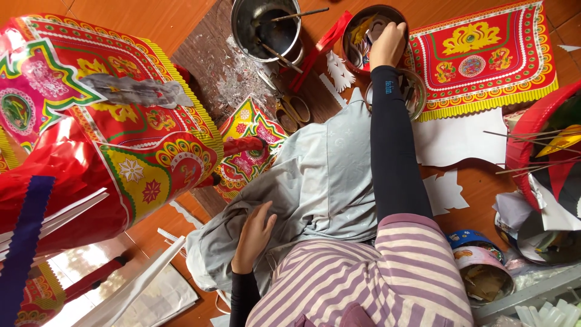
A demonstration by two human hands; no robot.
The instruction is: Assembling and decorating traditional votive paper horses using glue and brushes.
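Observation:
My right hand [387,42] reaches forward on a black-sleeved arm into a round metal bowl [354,57] of coloured paper scraps. Its fingers are down among the scraps, and I cannot tell whether they hold any. My left hand [254,233] lies flat on my grey trouser leg [321,181], fingers apart, holding nothing. A small red and yellow patterned paper piece [248,148] sits beside that leg.
A big red, yellow and pink paper-covered figure [109,133] fills the left. At the top stand a steel pot [242,27] with sticks, scissors [290,106], and a red ornamented sheet [484,60]. White cutouts [460,142], a red basket [526,139] and tins [478,266] sit right.

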